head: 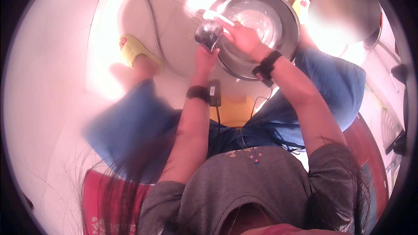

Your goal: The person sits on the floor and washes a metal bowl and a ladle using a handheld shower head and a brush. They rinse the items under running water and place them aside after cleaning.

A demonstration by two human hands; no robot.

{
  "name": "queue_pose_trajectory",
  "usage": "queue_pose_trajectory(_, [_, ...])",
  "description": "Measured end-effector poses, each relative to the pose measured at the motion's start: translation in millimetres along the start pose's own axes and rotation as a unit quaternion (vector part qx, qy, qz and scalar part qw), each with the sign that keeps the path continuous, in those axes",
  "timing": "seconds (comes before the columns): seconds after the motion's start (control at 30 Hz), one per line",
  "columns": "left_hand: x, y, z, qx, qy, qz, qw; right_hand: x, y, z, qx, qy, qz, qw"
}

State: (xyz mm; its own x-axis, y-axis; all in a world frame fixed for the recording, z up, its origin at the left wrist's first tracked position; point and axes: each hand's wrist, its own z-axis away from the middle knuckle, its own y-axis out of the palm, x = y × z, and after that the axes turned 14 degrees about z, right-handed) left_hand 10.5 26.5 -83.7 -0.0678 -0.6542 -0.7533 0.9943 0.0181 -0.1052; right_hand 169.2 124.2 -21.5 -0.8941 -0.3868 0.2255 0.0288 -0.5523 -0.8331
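Observation:
Near the middle of the view, my left hand (206, 59) is closed round the handle of a shiny metal shower head (208, 34). Fine streaks of water show at the far left of the head. My right hand (245, 40) grips a white object (218, 17) by its handle, just behind the shower head; its kind is unclear in the glare. Under the right hand stands a round metal basin (295, 29) with clear water (258, 23) in it. A black strap with a small box and cable is on each wrist.
A flexible shower hose (152, 19) runs over the pale tiled floor on the left. My feet in yellow slides (134, 48) flank the basin. An orange object (233, 109) lies between my knees. Metal vessels (374, 40) stand at the upper right, partly blurred.

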Motion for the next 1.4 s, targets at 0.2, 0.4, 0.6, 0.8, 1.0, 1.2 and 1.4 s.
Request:
queue_pose_trajectory(0.2, [-12.0, -3.2, 6.3, -0.007, -0.007, -0.023, 1.000, -90.2, -16.4, -15.3, -0.097, 0.324, -0.062, 0.939])
queue_pose_trajectory(0.4, [-20.9, -10.8, -11.5, -0.079, 0.077, 0.019, 0.994, -23.0, 16.6, -13.1, -0.069, 0.236, -0.106, 0.963])
queue_pose_trajectory(0.6, [-10.9, -26.8, -18.9, -0.035, 0.063, 0.013, 0.997, 28.3, 27.3, 5.0, -0.021, -0.013, -0.052, 0.998])
queue_pose_trajectory(0.8, [-17.9, -14.9, -5.4, -0.030, 0.039, -0.063, 0.997, -41.1, -6.5, -23.1, -0.094, 0.261, -0.024, 0.961])
queue_pose_trajectory(1.0, [-9.3, -5.4, -7.0, -0.055, 0.077, 0.039, 0.995, 20.1, 19.1, 5.8, 0.010, 0.038, -0.053, 0.998])
queue_pose_trajectory(1.2, [1.7, -4.1, -4.4, -0.039, -0.007, 0.050, 0.998, -69.5, -3.1, -14.3, -0.076, 0.318, -0.067, 0.943])
queue_pose_trajectory(1.4, [-1.0, -12.6, -6.8, 0.007, 0.139, -0.073, 0.988, -36.3, 27.2, -22.5, -0.128, 0.228, -0.106, 0.959])
